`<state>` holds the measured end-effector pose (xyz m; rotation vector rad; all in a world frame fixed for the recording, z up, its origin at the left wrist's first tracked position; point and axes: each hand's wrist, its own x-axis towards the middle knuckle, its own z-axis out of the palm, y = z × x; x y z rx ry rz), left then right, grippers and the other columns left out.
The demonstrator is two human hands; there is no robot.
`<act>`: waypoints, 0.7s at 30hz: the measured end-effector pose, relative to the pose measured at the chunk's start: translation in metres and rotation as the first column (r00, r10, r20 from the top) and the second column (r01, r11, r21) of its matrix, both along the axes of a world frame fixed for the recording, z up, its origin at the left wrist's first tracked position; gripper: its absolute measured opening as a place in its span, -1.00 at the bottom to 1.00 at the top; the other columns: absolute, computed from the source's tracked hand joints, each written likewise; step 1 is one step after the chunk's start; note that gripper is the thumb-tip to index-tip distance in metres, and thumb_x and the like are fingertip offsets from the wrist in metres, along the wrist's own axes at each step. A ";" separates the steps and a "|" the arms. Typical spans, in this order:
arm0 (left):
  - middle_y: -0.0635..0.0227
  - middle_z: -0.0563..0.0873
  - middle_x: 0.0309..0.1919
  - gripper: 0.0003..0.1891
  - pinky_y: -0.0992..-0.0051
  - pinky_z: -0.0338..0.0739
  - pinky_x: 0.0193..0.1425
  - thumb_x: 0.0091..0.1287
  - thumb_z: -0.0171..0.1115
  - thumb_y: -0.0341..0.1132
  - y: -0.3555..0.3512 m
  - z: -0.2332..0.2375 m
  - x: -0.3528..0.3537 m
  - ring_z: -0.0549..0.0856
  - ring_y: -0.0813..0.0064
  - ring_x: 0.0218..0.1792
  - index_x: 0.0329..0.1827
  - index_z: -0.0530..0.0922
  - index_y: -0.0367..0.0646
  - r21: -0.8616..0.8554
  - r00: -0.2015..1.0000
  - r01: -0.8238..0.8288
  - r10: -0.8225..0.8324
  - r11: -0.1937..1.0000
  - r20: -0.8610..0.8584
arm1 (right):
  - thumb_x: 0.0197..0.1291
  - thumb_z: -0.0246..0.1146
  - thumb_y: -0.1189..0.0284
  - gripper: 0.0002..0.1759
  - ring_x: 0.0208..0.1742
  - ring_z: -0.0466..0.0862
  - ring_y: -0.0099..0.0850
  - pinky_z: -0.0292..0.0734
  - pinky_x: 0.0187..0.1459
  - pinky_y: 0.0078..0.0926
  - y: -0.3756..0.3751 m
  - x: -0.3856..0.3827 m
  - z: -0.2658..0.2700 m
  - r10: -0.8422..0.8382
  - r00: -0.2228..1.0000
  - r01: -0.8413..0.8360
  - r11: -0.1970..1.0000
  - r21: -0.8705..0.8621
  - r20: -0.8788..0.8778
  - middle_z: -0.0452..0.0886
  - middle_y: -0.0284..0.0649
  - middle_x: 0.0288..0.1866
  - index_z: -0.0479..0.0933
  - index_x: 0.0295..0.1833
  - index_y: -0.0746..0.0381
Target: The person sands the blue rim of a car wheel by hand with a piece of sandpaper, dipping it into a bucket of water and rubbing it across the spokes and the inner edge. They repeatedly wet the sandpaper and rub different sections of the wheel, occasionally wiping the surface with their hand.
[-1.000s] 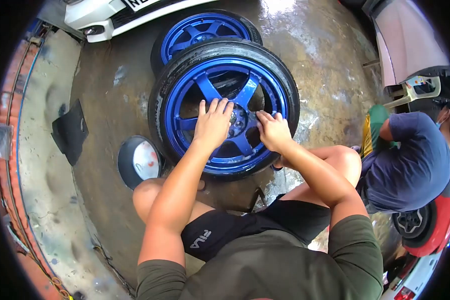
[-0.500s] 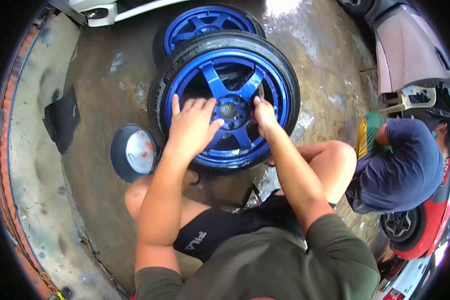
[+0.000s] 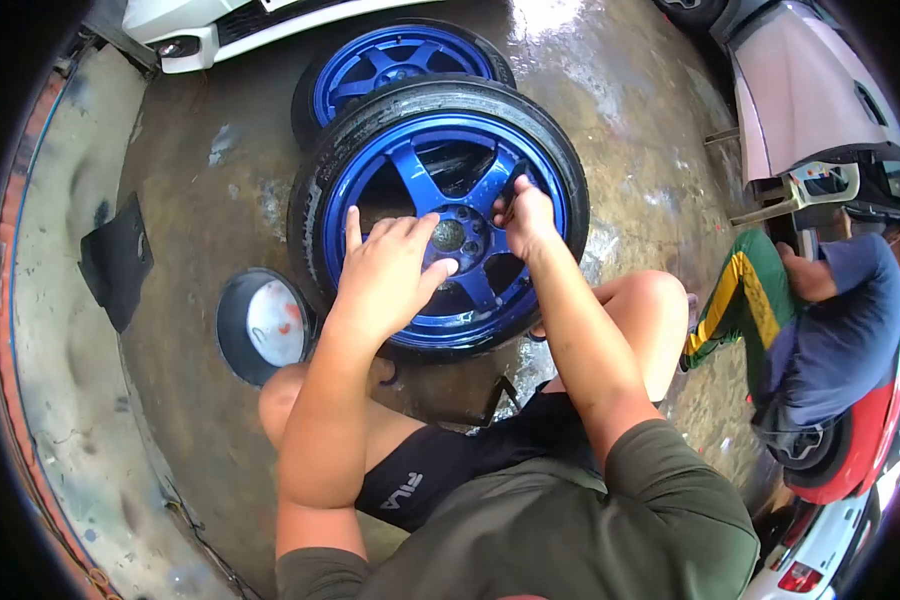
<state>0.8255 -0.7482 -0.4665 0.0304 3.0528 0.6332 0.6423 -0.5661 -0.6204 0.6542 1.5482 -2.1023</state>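
A wheel with a blue spoked rim and a black tyre leans in front of me. The blue metal is wet, with droplets on it. Over the left spokes lies my left hand, fingers spread and thumb beside the hub. At the right spoke, my right hand is closed, its fingers curled round something small and dark that I cannot make out. Behind this wheel, partly covered by it, is a second blue wheel.
A dark bucket with pale liquid stands left of my knee. A black mat lies by the wall. To the right sits another person, near a plastic chair. A white car's bumper is at the top.
My right hand has moved up along the right spoke, away from the hub. My left hand stays over the left spokes. The person at right has shifted, and their green and yellow trousers show more.
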 end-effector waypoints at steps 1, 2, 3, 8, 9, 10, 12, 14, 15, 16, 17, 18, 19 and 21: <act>0.14 0.75 0.37 -0.35 -0.36 -0.01 0.76 0.50 0.39 0.04 -0.001 0.001 -0.002 0.63 0.10 0.47 0.53 0.57 -0.15 -0.001 1.000 -0.007 0.007 1.000 0.003 | 0.76 0.03 0.10 -0.63 -0.36 0.57 -0.39 0.46 -0.32 -0.28 0.002 -0.007 0.006 -0.043 0.999 0.044 0.999 -0.030 0.033 0.65 -0.33 -0.25 0.59 -0.03 0.10; 0.14 0.75 0.37 -0.35 -0.36 -0.01 0.76 0.50 0.39 0.04 -0.003 0.001 -0.001 0.64 0.10 0.47 0.53 0.57 -0.15 -0.003 1.000 -0.013 0.013 1.000 0.011 | 0.76 0.03 0.10 -0.63 -0.34 0.58 -0.41 0.46 -0.31 -0.29 -0.001 -0.003 0.007 -0.010 1.000 0.011 1.000 0.017 -0.028 0.65 -0.34 -0.23 0.59 -0.02 0.10; 0.15 0.75 0.37 -0.35 -0.36 -0.01 0.76 0.50 0.39 0.04 -0.005 0.000 0.003 0.64 0.10 0.47 0.52 0.57 -0.15 -0.004 1.000 -0.016 0.016 1.000 0.027 | 0.76 0.04 0.10 -0.64 -0.32 0.58 -0.43 0.46 -0.31 -0.31 -0.001 0.011 0.005 0.020 0.997 -0.015 0.998 0.067 -0.080 0.65 -0.35 -0.21 0.60 0.00 0.09; 0.14 0.76 0.35 -0.36 -0.36 0.00 0.76 0.50 0.40 0.04 -0.008 -0.002 0.007 0.65 0.09 0.46 0.51 0.59 -0.15 -0.007 0.999 -0.001 0.001 1.000 0.054 | 0.71 0.04 0.08 -0.61 -0.26 0.52 -0.50 0.42 -0.30 -0.42 -0.005 -0.006 0.004 -0.010 1.000 0.010 0.996 0.090 -0.010 0.60 -0.41 -0.17 0.63 0.23 0.09; 0.14 0.76 0.35 -0.36 -0.36 0.00 0.76 0.50 0.40 0.04 -0.009 -0.001 0.007 0.65 0.09 0.45 0.51 0.59 -0.15 -0.013 0.998 0.005 -0.004 1.000 0.070 | 0.70 0.04 0.08 -0.61 -0.26 0.52 -0.50 0.42 -0.30 -0.41 -0.003 0.008 -0.003 0.019 0.998 -0.012 0.993 0.117 -0.061 0.61 -0.40 -0.18 0.63 0.19 0.10; 0.14 0.76 0.34 -0.37 -0.36 0.00 0.76 0.50 0.40 0.04 -0.009 0.000 0.003 0.65 0.09 0.45 0.51 0.60 -0.15 -0.024 0.997 0.004 -0.002 1.000 0.073 | 0.70 0.05 0.08 -0.61 -0.26 0.52 -0.50 0.42 -0.30 -0.40 -0.001 0.029 -0.003 0.055 0.991 -0.037 0.989 0.143 -0.125 0.61 -0.39 -0.19 0.64 0.15 0.11; 0.12 0.77 0.33 -0.37 -0.36 -0.01 0.76 0.50 0.40 0.05 -0.010 -0.001 -0.002 0.66 0.08 0.44 0.50 0.60 -0.15 -0.035 0.997 0.003 0.000 0.999 0.073 | 0.69 0.03 0.06 -0.59 -0.30 0.52 -0.48 0.42 -0.30 -0.35 -0.005 0.035 0.013 0.092 0.982 -0.055 0.975 0.213 -0.167 0.61 -0.37 -0.27 0.63 -0.01 0.12; 0.11 0.77 0.33 -0.36 -0.35 -0.02 0.77 0.50 0.40 0.06 -0.009 -0.003 -0.003 0.66 0.07 0.44 0.50 0.60 -0.14 -0.007 0.999 0.037 -0.037 0.999 0.039 | 0.69 0.01 0.03 -0.55 -0.37 0.49 -0.46 0.40 -0.31 -0.31 0.000 0.002 0.016 0.124 0.984 -0.102 0.981 0.163 -0.127 0.56 -0.38 -0.36 0.61 -0.13 0.09; 0.10 0.77 0.33 -0.36 -0.35 -0.02 0.77 0.50 0.40 0.07 -0.007 -0.003 0.000 0.66 0.07 0.44 0.50 0.60 -0.14 0.007 0.998 0.057 -0.057 0.998 0.027 | 0.69 0.00 0.01 -0.54 -0.39 0.48 -0.46 0.40 -0.31 -0.31 0.002 -0.010 0.007 0.111 0.989 -0.098 0.986 0.139 -0.095 0.54 -0.38 -0.39 0.59 -0.17 0.08; 0.09 0.76 0.32 -0.35 -0.35 -0.02 0.77 0.50 0.39 0.09 -0.006 -0.005 0.000 0.66 0.07 0.45 0.49 0.60 -0.15 -0.008 0.998 0.062 -0.062 0.998 0.002 | 0.70 0.00 0.03 -0.55 -0.39 0.46 -0.47 0.39 -0.31 -0.31 0.000 0.006 0.011 0.129 0.973 -0.096 0.980 0.172 -0.193 0.52 -0.38 -0.39 0.56 -0.20 0.06; 0.07 0.76 0.32 -0.35 -0.35 -0.03 0.77 0.51 0.37 0.10 -0.004 -0.001 -0.001 0.65 0.06 0.45 0.49 0.60 -0.16 0.006 0.998 0.050 -0.051 0.999 0.033 | 0.71 -0.01 0.04 -0.56 -0.39 0.46 -0.48 0.40 -0.30 -0.32 -0.002 0.023 0.009 0.112 0.960 -0.067 0.982 0.178 -0.256 0.51 -0.39 -0.39 0.56 -0.18 0.05; 0.07 0.76 0.32 -0.35 -0.35 -0.04 0.77 0.51 0.37 0.09 -0.003 0.003 -0.002 0.65 0.06 0.45 0.49 0.60 -0.16 -0.002 0.997 0.052 -0.051 0.999 0.063 | 0.72 -0.01 0.05 -0.57 -0.39 0.46 -0.48 0.40 -0.30 -0.33 -0.004 0.029 0.014 0.102 0.975 -0.064 0.979 0.191 -0.196 0.51 -0.39 -0.39 0.56 -0.17 0.05; 0.07 0.76 0.32 -0.35 -0.35 -0.05 0.78 0.51 0.36 0.09 -0.001 0.005 -0.004 0.65 0.06 0.45 0.50 0.59 -0.16 -0.005 0.995 0.051 -0.050 0.999 0.090 | 0.72 0.00 0.05 -0.58 -0.38 0.47 -0.48 0.39 -0.30 -0.33 -0.004 0.028 0.019 0.093 0.986 -0.063 0.976 0.210 -0.138 0.52 -0.39 -0.38 0.56 -0.16 0.05; 0.08 0.76 0.33 -0.35 -0.37 -0.10 0.79 0.51 0.37 0.08 -0.002 -0.006 -0.001 0.64 0.07 0.46 0.51 0.59 -0.17 -0.020 0.998 0.069 -0.069 0.997 0.010 | 0.71 -0.01 0.06 -0.58 -0.36 0.50 -0.48 0.41 -0.29 -0.34 0.008 -0.003 -0.003 0.128 0.982 -0.114 0.988 0.104 -0.138 0.56 -0.38 -0.36 0.59 -0.11 0.07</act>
